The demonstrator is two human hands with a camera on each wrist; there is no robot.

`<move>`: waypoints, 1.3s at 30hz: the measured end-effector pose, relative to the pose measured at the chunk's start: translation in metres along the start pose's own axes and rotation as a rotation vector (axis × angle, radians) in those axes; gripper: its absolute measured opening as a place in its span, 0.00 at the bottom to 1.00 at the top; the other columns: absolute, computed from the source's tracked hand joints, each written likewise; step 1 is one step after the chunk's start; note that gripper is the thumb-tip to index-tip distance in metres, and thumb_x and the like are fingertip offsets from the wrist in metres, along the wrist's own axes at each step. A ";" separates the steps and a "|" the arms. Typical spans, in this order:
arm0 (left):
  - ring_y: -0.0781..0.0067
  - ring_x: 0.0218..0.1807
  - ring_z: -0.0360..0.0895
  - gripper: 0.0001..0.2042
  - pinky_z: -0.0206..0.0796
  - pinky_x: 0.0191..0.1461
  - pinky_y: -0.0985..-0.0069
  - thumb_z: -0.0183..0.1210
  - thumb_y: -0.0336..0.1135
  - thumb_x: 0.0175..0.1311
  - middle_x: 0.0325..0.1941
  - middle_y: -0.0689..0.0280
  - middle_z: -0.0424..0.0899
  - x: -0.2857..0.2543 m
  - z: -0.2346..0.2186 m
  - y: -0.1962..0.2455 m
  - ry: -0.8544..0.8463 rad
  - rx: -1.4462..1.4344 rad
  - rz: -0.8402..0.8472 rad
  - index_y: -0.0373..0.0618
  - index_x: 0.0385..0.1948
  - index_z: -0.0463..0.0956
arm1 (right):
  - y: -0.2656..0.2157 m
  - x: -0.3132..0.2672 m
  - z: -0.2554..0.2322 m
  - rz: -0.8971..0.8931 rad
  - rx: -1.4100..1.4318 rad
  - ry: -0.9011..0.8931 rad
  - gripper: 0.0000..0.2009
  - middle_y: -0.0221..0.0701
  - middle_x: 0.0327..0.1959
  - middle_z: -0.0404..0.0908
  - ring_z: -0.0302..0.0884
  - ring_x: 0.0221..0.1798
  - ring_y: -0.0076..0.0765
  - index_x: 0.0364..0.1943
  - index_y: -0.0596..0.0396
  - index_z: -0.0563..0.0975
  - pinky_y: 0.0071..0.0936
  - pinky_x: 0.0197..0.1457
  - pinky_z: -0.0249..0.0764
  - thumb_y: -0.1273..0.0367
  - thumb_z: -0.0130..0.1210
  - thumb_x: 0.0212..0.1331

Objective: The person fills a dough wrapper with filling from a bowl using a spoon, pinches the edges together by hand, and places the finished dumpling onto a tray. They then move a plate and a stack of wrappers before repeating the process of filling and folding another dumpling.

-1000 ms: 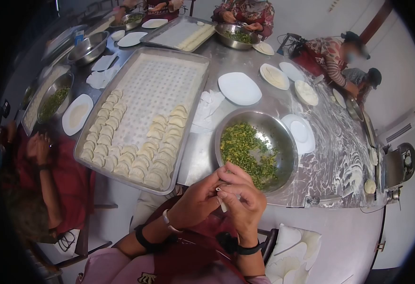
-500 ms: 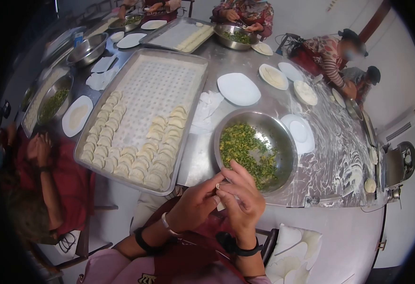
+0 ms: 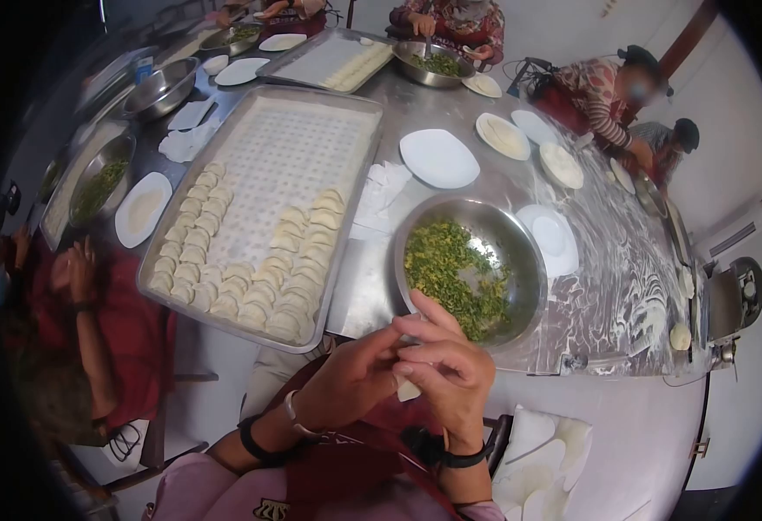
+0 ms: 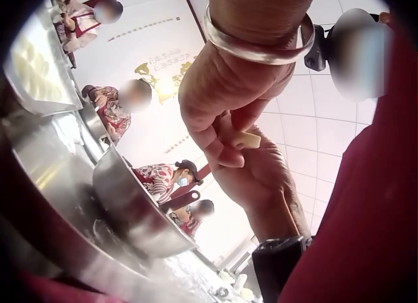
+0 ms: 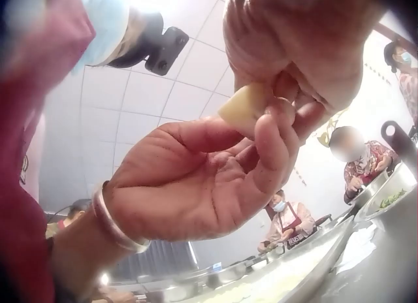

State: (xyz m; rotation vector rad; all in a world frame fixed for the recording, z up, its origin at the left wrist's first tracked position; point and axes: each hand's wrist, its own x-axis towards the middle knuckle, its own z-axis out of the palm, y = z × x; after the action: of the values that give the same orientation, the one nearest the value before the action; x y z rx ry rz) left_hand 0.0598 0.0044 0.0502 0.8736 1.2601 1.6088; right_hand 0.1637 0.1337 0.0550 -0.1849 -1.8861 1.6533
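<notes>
Both hands meet in front of the body, close over the near rim of a steel bowl [image 3: 524, 260] of chopped green-and-yellow filling [image 3: 446, 273]. Between them is a pale dough dumpling [image 3: 408, 390], mostly hidden by fingers in the head view. The right hand [image 3: 452, 378] pinches it with thumb and curled fingers. From the other side the left hand [image 3: 346, 382], with a silver bangle at its wrist, pinches it too. In the right wrist view, the dumpling [image 5: 245, 111] sticks out as a smooth pale flap. Its other end lies among the fingertips.
Left of the bowl lies a large metal tray [image 3: 290, 130] with rows of folded dumplings [image 3: 268, 282]. White plates [image 3: 437, 159] stand beyond the bowl, and flour covers the table [image 3: 611, 286] at right. Other people [image 3: 602, 95] work around it; one sits close at left.
The fingers have shifted along the dumpling, and its pale end now shows more broadly below the right thumb. Both hands stay nearly in place by the bowl. Tray and bowl are unchanged.
</notes>
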 end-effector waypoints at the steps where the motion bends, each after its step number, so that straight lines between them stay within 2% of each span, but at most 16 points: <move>1: 0.76 0.55 0.77 0.26 0.69 0.57 0.76 0.52 0.22 0.65 0.51 0.62 0.81 0.000 0.002 0.001 0.010 -0.066 -0.018 0.36 0.67 0.62 | 0.001 0.000 0.000 -0.038 -0.030 -0.004 0.07 0.39 0.49 0.85 0.70 0.69 0.50 0.30 0.59 0.84 0.41 0.66 0.70 0.77 0.69 0.44; 4: 0.76 0.55 0.77 0.23 0.69 0.57 0.76 0.53 0.22 0.65 0.50 0.62 0.80 -0.002 0.008 0.005 0.086 0.014 0.053 0.37 0.64 0.66 | 0.007 -0.001 -0.002 -0.137 -0.117 -0.016 0.08 0.39 0.48 0.85 0.69 0.69 0.50 0.31 0.60 0.84 0.42 0.68 0.67 0.76 0.69 0.45; 6: 0.76 0.54 0.77 0.22 0.70 0.56 0.76 0.54 0.22 0.66 0.50 0.61 0.80 -0.005 0.004 0.004 0.072 0.046 0.021 0.36 0.62 0.68 | 0.009 0.000 -0.001 -0.188 -0.163 -0.028 0.10 0.39 0.50 0.85 0.68 0.70 0.50 0.34 0.61 0.85 0.44 0.69 0.66 0.75 0.69 0.46; 9: 0.77 0.53 0.78 0.20 0.73 0.54 0.78 0.56 0.23 0.67 0.52 0.59 0.80 -0.007 0.000 -0.009 0.097 -0.041 0.039 0.33 0.61 0.68 | -0.004 0.002 0.012 -0.051 -0.094 0.060 0.15 0.39 0.53 0.84 0.66 0.72 0.51 0.42 0.60 0.85 0.45 0.70 0.64 0.72 0.70 0.47; 12: 0.78 0.51 0.79 0.19 0.74 0.53 0.78 0.57 0.23 0.66 0.50 0.59 0.82 -0.006 0.005 -0.009 0.176 -0.157 0.114 0.32 0.60 0.69 | -0.005 -0.001 0.017 -0.009 -0.032 0.112 0.19 0.39 0.55 0.83 0.65 0.72 0.51 0.47 0.59 0.84 0.46 0.71 0.63 0.70 0.70 0.48; 15: 0.77 0.53 0.77 0.20 0.72 0.56 0.77 0.55 0.20 0.66 0.52 0.60 0.79 -0.007 0.004 -0.008 0.200 -0.062 0.122 0.30 0.60 0.68 | -0.001 -0.001 0.014 -0.062 -0.108 0.065 0.18 0.39 0.55 0.83 0.64 0.72 0.52 0.46 0.59 0.84 0.45 0.72 0.62 0.69 0.70 0.48; 18: 0.77 0.54 0.76 0.19 0.71 0.57 0.76 0.54 0.19 0.66 0.54 0.60 0.78 -0.010 0.002 -0.007 0.161 0.010 0.085 0.29 0.59 0.68 | 0.015 -0.003 0.003 -0.213 -0.191 -0.038 0.18 0.39 0.56 0.82 0.62 0.73 0.53 0.46 0.58 0.84 0.43 0.71 0.63 0.69 0.70 0.49; 21: 0.77 0.55 0.75 0.19 0.71 0.57 0.77 0.54 0.19 0.65 0.54 0.60 0.78 -0.009 -0.001 -0.007 0.152 0.011 0.031 0.30 0.58 0.68 | 0.015 -0.002 0.006 -0.207 -0.264 -0.048 0.16 0.39 0.56 0.82 0.61 0.74 0.54 0.46 0.57 0.85 0.46 0.73 0.60 0.68 0.68 0.51; 24: 0.76 0.56 0.75 0.18 0.70 0.58 0.76 0.54 0.18 0.65 0.55 0.59 0.78 -0.006 0.001 -0.009 0.182 -0.145 0.052 0.31 0.58 0.68 | -0.005 0.001 0.021 -0.025 -0.118 0.074 0.15 0.38 0.55 0.83 0.62 0.73 0.55 0.47 0.56 0.85 0.52 0.75 0.54 0.69 0.66 0.54; 27: 0.75 0.56 0.76 0.19 0.70 0.58 0.75 0.54 0.19 0.64 0.54 0.59 0.79 -0.005 0.009 -0.006 0.239 -0.285 0.071 0.33 0.58 0.68 | -0.006 0.001 0.028 -0.017 -0.116 0.174 0.18 0.38 0.56 0.82 0.62 0.73 0.57 0.49 0.57 0.83 0.52 0.75 0.52 0.65 0.65 0.56; 30: 0.73 0.54 0.77 0.21 0.72 0.57 0.75 0.57 0.22 0.66 0.54 0.58 0.79 -0.005 0.014 -0.006 0.228 -0.332 0.131 0.32 0.61 0.66 | 0.010 0.000 0.010 -0.216 -0.371 -0.016 0.22 0.41 0.60 0.79 0.61 0.74 0.57 0.55 0.60 0.79 0.46 0.73 0.58 0.64 0.64 0.57; 31: 0.72 0.54 0.78 0.22 0.74 0.56 0.75 0.58 0.23 0.67 0.53 0.57 0.79 -0.004 0.014 -0.006 0.214 -0.342 0.162 0.32 0.62 0.65 | 0.011 0.001 0.009 -0.218 -0.388 -0.027 0.22 0.41 0.60 0.79 0.60 0.74 0.56 0.55 0.60 0.79 0.46 0.73 0.57 0.65 0.63 0.58; 33: 0.69 0.55 0.78 0.24 0.73 0.58 0.73 0.58 0.23 0.66 0.56 0.58 0.78 -0.007 0.000 -0.008 0.186 0.433 0.269 0.32 0.64 0.63 | 0.007 0.004 0.008 -0.223 -0.424 -0.053 0.21 0.42 0.61 0.78 0.60 0.74 0.55 0.55 0.61 0.79 0.46 0.74 0.56 0.65 0.62 0.59; 35: 0.66 0.58 0.77 0.25 0.71 0.61 0.72 0.57 0.23 0.67 0.59 0.58 0.76 -0.006 -0.007 0.001 0.152 0.706 0.287 0.32 0.66 0.61 | -0.005 0.006 0.019 -0.133 -0.335 0.032 0.19 0.41 0.62 0.77 0.59 0.74 0.55 0.55 0.60 0.79 0.48 0.75 0.54 0.66 0.59 0.62; 37: 0.64 0.62 0.74 0.24 0.68 0.65 0.72 0.54 0.24 0.70 0.63 0.58 0.73 -0.008 -0.007 0.022 0.114 0.471 0.233 0.33 0.67 0.60 | -0.008 0.009 0.025 -0.098 -0.290 0.066 0.19 0.41 0.63 0.76 0.59 0.75 0.55 0.56 0.60 0.78 0.48 0.75 0.53 0.67 0.58 0.63; 39: 0.64 0.65 0.71 0.22 0.65 0.68 0.71 0.49 0.26 0.73 0.65 0.57 0.70 -0.008 -0.001 0.006 0.091 -0.505 0.080 0.33 0.68 0.59 | -0.004 0.008 0.023 -0.112 -0.302 0.063 0.20 0.41 0.64 0.75 0.59 0.75 0.55 0.57 0.60 0.78 0.47 0.75 0.53 0.66 0.58 0.63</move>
State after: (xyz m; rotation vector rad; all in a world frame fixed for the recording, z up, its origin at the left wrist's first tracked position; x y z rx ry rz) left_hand 0.0602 -0.0042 0.0554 0.5407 0.8217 1.9306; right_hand 0.1466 0.1167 0.0612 -0.2465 -2.0505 1.2696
